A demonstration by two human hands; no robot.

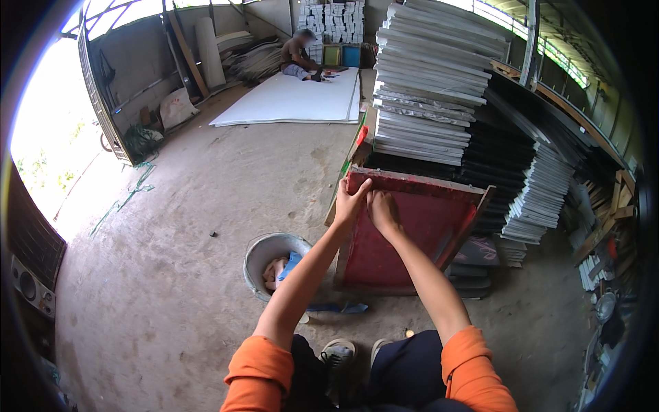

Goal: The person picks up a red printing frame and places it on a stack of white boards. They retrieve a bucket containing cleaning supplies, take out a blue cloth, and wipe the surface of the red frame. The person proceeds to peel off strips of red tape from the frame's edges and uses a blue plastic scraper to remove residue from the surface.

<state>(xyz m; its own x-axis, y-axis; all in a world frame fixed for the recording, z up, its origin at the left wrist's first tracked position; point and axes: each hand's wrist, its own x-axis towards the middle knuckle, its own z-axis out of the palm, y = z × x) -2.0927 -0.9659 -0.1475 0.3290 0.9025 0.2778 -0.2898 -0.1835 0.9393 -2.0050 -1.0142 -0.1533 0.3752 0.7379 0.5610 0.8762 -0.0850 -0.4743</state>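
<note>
A red-stained screen-printing frame with wooden edges leans upright in front of me, against the stacks behind it. My left hand grips its upper left corner, the thumb lying along the top edge. Just right of it, my right hand is closed against the upper part of the red sheet, below the top bar. Whatever its curled fingers may hold is hidden. A grey bucket with crumpled cloths inside stands on the floor to the left of the frame.
Tall piles of white boards and black boards rise behind the frame. Farther back, a person sits on large white sheets. A speaker stands at far left; scrap wood lies at right.
</note>
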